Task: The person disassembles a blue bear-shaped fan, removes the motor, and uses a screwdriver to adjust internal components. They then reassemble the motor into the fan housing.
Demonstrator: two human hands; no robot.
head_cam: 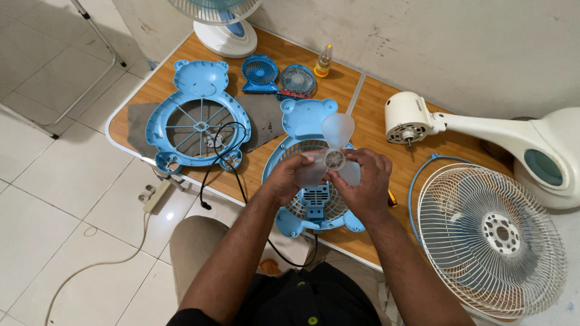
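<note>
— What are the hands doing?

— Both are gripping a translucent pale-blue fan blade [334,155]. The left hand [285,176] is closing around the lower left blade, and the right hand [365,181] is wrapping the right side, fingers curling near the hub. The blade is being held up above the near edge of the desk [368,115], just over a blue bear-shaped fan housing [308,124].

— Is that housing lying flat?

— Yes, it is lying face-up at the near edge, its feet sticking out over the rim toward the person's lap. A black cord [225,158] is looping from it toward a second bear-shaped grille [199,115], which is resting on a grey mat [140,119] near the left edge.

— What else is sitting on the desk?

— Toward the far edge, two small blue fans [260,72] are standing side by side, with a small bottle of yellow liquid [324,61] just beside them. A white fan base [225,37] is occupying the far left corner.

— And on the right?

— A white fan motor head [409,118] is lying on its side near the far right, its neck running off to a large white base [547,158]. A round white wire fan guard [490,232] is leaning off the right near corner, with a blue ring [415,181] curving along its left side.

— Anything on the floor?

— A power strip [154,195] is lying on the tiles beneath the left near edge.
</note>
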